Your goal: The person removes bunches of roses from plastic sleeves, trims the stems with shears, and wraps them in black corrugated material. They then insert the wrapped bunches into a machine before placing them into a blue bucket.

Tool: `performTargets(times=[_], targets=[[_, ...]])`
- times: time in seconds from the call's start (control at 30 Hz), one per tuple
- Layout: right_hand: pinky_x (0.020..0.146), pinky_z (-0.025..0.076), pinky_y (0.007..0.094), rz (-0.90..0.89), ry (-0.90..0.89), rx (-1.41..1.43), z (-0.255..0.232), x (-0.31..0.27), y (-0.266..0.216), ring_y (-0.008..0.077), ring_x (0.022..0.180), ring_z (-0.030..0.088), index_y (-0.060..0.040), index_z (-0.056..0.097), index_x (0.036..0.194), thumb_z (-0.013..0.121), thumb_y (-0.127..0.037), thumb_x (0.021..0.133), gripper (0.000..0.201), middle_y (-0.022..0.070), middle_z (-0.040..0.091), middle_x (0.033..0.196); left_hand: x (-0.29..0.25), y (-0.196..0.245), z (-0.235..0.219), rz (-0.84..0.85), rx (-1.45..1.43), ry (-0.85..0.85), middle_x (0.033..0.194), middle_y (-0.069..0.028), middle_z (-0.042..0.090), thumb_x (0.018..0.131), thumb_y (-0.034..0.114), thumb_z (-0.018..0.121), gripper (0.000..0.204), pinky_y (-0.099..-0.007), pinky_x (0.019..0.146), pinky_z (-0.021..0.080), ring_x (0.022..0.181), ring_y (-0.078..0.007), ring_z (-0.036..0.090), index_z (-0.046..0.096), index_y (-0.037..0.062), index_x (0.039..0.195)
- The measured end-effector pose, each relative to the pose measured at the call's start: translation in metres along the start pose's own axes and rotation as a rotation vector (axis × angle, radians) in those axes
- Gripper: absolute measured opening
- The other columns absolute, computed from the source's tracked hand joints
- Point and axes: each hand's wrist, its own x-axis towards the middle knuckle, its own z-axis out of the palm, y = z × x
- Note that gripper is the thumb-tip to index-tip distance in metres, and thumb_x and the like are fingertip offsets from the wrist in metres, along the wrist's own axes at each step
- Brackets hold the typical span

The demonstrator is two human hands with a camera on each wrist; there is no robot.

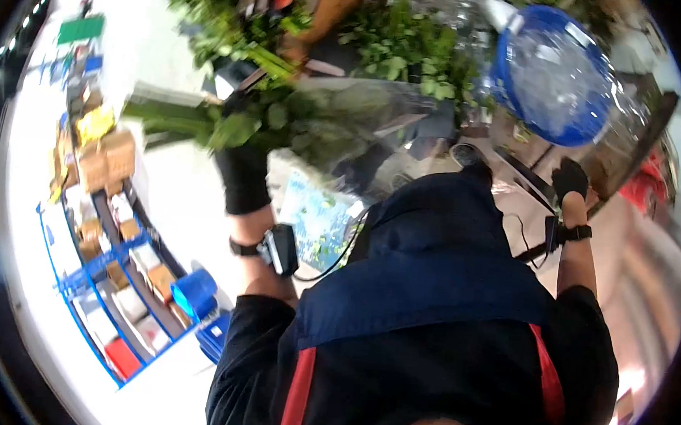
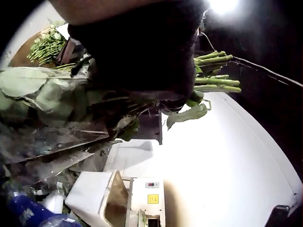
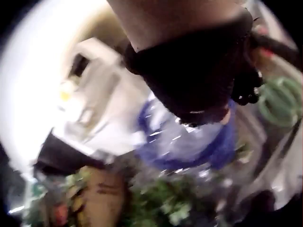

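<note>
Left hand [image 2: 142,52], black-gloved, gripping a leafy stem bunch [image 1: 240,130] already inside a clear plastic sleeve [image 1: 346,126]; right hand [image 1: 570,180], finger pose unclear, near blue tub [image 1: 555,133]; other foliage [image 1: 407,55] unbundled beyond.

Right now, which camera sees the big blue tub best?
The head view: nearly all of the blue tub's round rim shows, with clear plastic inside. In the right wrist view it's blurry, and the right hand hides part. The left wrist view shows something blue low in the corner, maybe the tub.
</note>
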Motion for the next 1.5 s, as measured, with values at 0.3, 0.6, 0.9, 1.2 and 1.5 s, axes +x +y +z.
performTargets(times=[0.3,0.6,0.9,1.2,1.5], targets=[[0.064,0.044,0.0366,-1.347,0.641,0.273,-0.223,0.024,-0.416,0.0243,0.071,0.056,-0.0096,0.062,0.101,0.057,-0.020,0.074,0.029,0.0089,0.057,0.082,-0.016,-0.058,0.007,-0.012,-0.276,0.149,0.103,-0.0087,0.064,0.087,0.006,0.054,0.022,-0.0313,0.081,0.049,0.093,-0.0178,0.060,0.061,0.0011,0.107],[0.064,0.046,0.0401,-1.395,0.211,0.059,-0.163,-0.054,-0.377,0.0279,0.076,0.058,-0.0060,0.060,0.077,0.059,-0.017,0.066,0.015,0.0114,0.058,0.082,-0.065,-0.106,-0.060,-0.175,-0.415,0.405,0.111,-0.0130,0.060,0.092,0.017,0.043,0.030,-0.0391,0.089,0.045,0.103,-0.0264,0.057,0.056,0.0026,0.114],[0.079,0.047,0.0427,-1.522,-0.252,0.206,-0.168,-0.057,-0.399,0.0304,0.091,0.060,-0.0127,0.063,0.106,0.054,-0.020,0.079,0.030,0.0126,0.060,0.111,-0.039,-0.088,-0.027,-0.297,-1.212,0.386,0.110,-0.0109,0.061,0.093,0.015,0.044,0.028,-0.0352,0.087,0.047,0.101,-0.0234,0.058,0.057,0.0030,0.115],[0.058,0.048,0.0370,-1.093,-0.333,0.569,-0.218,0.036,-0.359,0.0305,0.071,0.063,-0.0074,0.060,0.101,0.067,-0.031,0.078,0.034,0.0148,0.063,0.083,0.035,-0.066,-0.006,0.033,0.175,0.328,0.107,-0.0107,0.062,0.089,0.010,0.050,0.024,-0.0359,0.081,0.051,0.094,-0.0226,0.061,0.059,0.0014,0.109],[0.056,0.047,0.0371,-0.746,-0.161,0.763,-0.192,0.117,-0.339,0.0335,0.062,0.059,-0.0027,0.063,0.080,0.065,-0.028,0.080,0.025,0.0172,0.059,0.065,0.081,-0.011,0.001,-0.023,-0.971,0.267,0.097,-0.0122,0.059,0.090,0.031,0.046,0.033,-0.0413,0.084,0.048,0.091,-0.0254,0.057,0.054,0.0016,0.104]])
